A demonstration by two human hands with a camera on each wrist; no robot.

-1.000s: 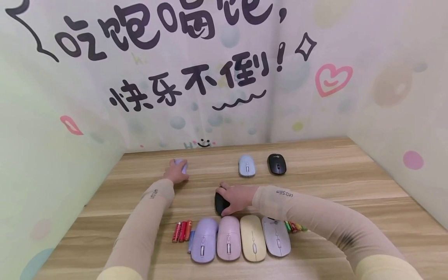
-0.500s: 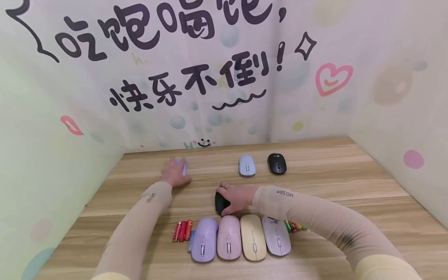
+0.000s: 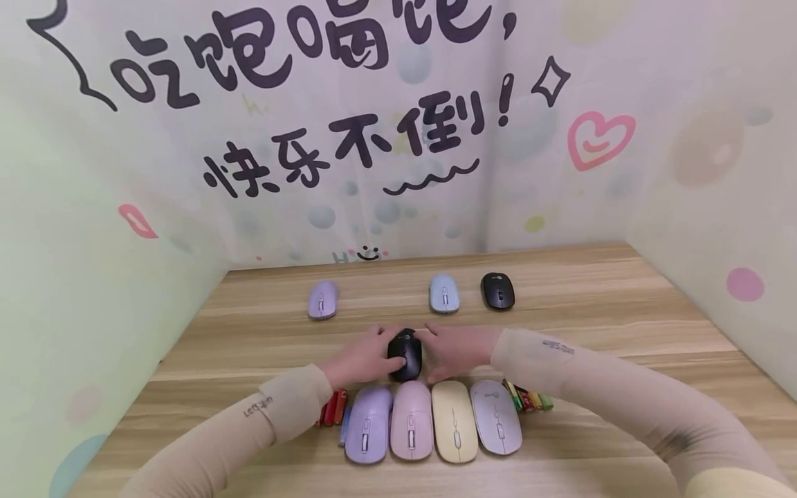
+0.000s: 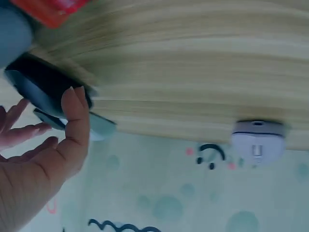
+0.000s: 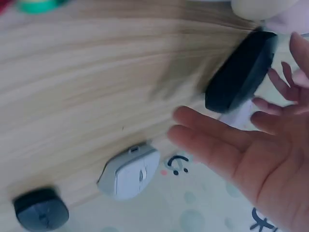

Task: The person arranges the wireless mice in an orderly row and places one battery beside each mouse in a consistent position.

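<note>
Grips the central black mouse (image 3: 410, 351) with the left hand (image 3: 355, 359), laying the thumb over its left part and reaching around its far left corner with the fingers, probably for a secure hold from one side. Keeping clear of a grip, extends the right hand (image 3: 462, 349) loosely along the right of that mouse, with the thumb stretched away; cannot tell whether touching its far right edge. Cannot tell either whether lifted or resting on the table (image 3: 579, 453).

Just on the near side of the central black mouse, set close in a row: purple mouse (image 3: 369, 423), pink mouse (image 3: 411, 422), yellow mouse (image 3: 453, 420) and silver mouse (image 3: 495, 417), all turned the same way, perhaps for neatness. Near left of it, red batteries (image 3: 339, 408); near right, mixed batteries (image 3: 529, 400), perhaps kept outside the row to leave it unbroken. Beyond it, lavender mouse (image 3: 323, 299) to the left, blue mouse (image 3: 444, 294) and far black mouse (image 3: 498, 290) to the right, presumably spaced for separate pick-up.
</note>
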